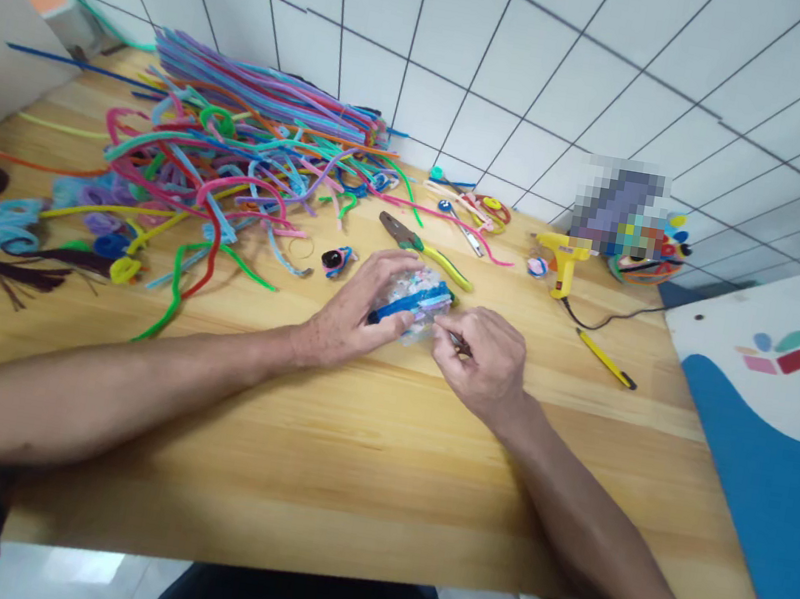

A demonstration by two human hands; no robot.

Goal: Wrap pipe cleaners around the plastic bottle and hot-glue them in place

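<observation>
My left hand (359, 311) grips a small blue and lilac pipe-cleaner piece (410, 303) between thumb and fingers, over a translucent, speckled sheet or bag (418, 336). Close on its right, my right hand (485, 362) is closed around a thin dark tool (460, 342), whose tip points at the piece; its exact kind is mostly hidden by the fingers. Just beyond the hands lie pliers (420, 244) with green-yellow handles. To the left of my left fingers sits a little dark, pink and blue pipe-cleaner item (335, 261).
Tangled pipe cleaners (200, 167) cover the table's left, with a straight bundle (266, 91) behind them along the tiled wall. At the right are a yellow glue gun (565, 263) with a cord, a yellow utility knife (607, 360) and a blue-white panel (771, 399).
</observation>
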